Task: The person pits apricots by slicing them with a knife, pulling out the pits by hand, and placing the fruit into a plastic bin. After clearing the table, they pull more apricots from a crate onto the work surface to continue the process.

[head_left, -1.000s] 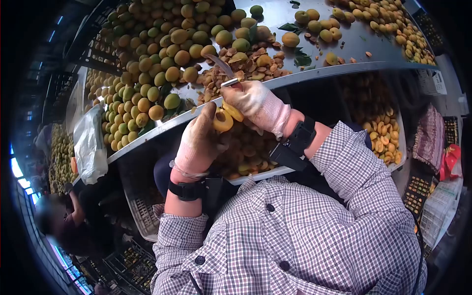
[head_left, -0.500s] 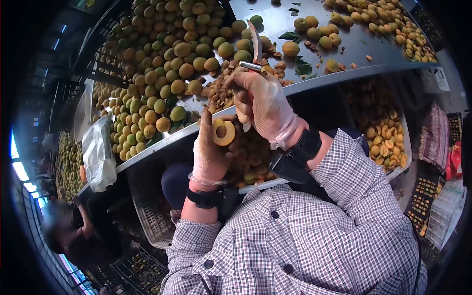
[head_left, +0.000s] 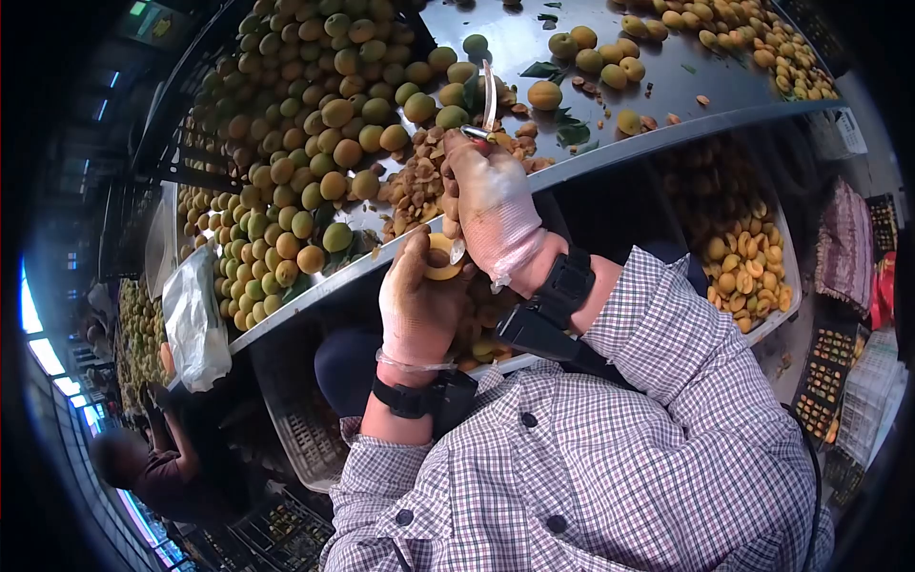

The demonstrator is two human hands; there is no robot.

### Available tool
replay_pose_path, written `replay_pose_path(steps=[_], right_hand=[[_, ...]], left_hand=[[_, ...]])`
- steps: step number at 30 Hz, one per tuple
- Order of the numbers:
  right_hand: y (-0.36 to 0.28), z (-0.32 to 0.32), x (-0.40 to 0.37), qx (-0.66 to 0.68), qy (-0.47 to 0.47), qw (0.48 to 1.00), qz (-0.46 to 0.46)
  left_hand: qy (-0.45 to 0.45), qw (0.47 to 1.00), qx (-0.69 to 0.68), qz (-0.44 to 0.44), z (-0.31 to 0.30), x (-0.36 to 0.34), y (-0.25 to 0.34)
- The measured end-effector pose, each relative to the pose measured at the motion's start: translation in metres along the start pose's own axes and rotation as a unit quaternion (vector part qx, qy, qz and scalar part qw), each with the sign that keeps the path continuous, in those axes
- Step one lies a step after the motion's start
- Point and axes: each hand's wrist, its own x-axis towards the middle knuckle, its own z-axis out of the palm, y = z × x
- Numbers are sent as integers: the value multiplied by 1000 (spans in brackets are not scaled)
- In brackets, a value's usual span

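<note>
My left hand (head_left: pixel 415 296), in a stained thin glove, holds a halved yellow fruit (head_left: pixel 440 257) near the table's front edge, its cut face with a brown hollow showing. My right hand (head_left: pixel 491 200), gloved too, is closed round a tool (head_left: pixel 479 134) with a curved blade pointing up and away. A small shiny tip (head_left: pixel 457 251) sticks out below that hand and touches the fruit half. Beyond the hands, brown pits and scraps (head_left: pixel 416 186) lie on the metal table (head_left: pixel 362 273) beside a large pile of whole green-orange fruit (head_left: pixel 315 124).
Under the table's edge, a crate (head_left: pixel 783 296) holds fruit halves. More whole fruit (head_left: pixel 610 57) and leaves lie on the table at the back right. A plastic bag (head_left: pixel 193 319) hangs at the left edge. Another person (head_left: pixel 162 467) sits at the lower left.
My right hand has moved left and down, bringing the shiny tip to the fruit half. My left hand has tilted the half, so less of its cut face shows.
</note>
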Motion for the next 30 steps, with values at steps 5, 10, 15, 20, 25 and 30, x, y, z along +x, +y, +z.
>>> replay_pose_path(steps=[5, 10, 15, 20, 25, 30], right_hand=[[4, -2, 8, -43, 16, 998, -46], [9, 4, 11, -33, 22, 997, -65], [-2, 12, 12, 88, 75, 992, 39], [36, -14, 59, 235, 6, 957, 172], [-14, 29, 20, 335, 85, 915, 210], [-10, 32, 30, 213, 44, 973, 75]], left_hand=[[10, 999, 47, 18, 1, 4, 14], [8, 997, 80, -2, 2, 7, 26], [22, 995, 100, -9, 3, 13, 30], [89, 990, 53, 93, 7, 24, 0], [87, 906, -397, -116, 12, 24, 1], [97, 800, -571, -160, 4, 42, -3]])
